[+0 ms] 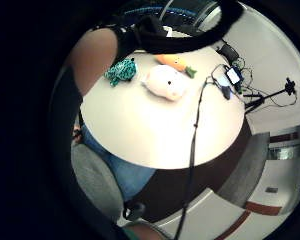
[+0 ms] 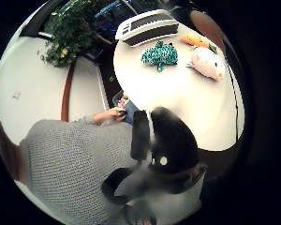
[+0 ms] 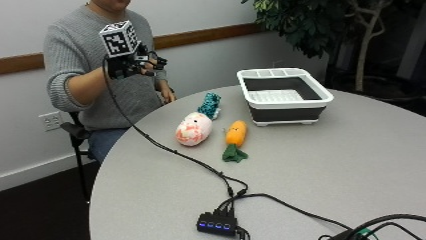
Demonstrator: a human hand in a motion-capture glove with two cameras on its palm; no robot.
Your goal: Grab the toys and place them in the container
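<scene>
Hand: I've got the gloved right hand up in the air at the upper left of the outside view, level with the chest, well back from the toys and holding nothing.
Fingers: can't call it; the glove and its gear hide whether they're spread or curled, so I leave that open.
Toys: three of them on the round table, left of centre in the outside view. The pink-and-white plush sits nearest the table edge, the teal plush just behind it and touching or nearly so, the orange carrot just beside the pink one, leaf end toward the camera.
Container: white-rimmed dark tub at upper centre right, near the toys, nothing visible inside it yet.
Other hand: bare, down at the lap in the thumb side palm view, away from everything.
Handling: all three look soft, light and squashy, so no breakage worry, and they should not slip.
Where I'd grab: across the round belly of the pink plush; the carrot around its orange middle, not the floppy leaves; the teal one across its body.
Stage: looks like the very start, all toys out.
</scene>
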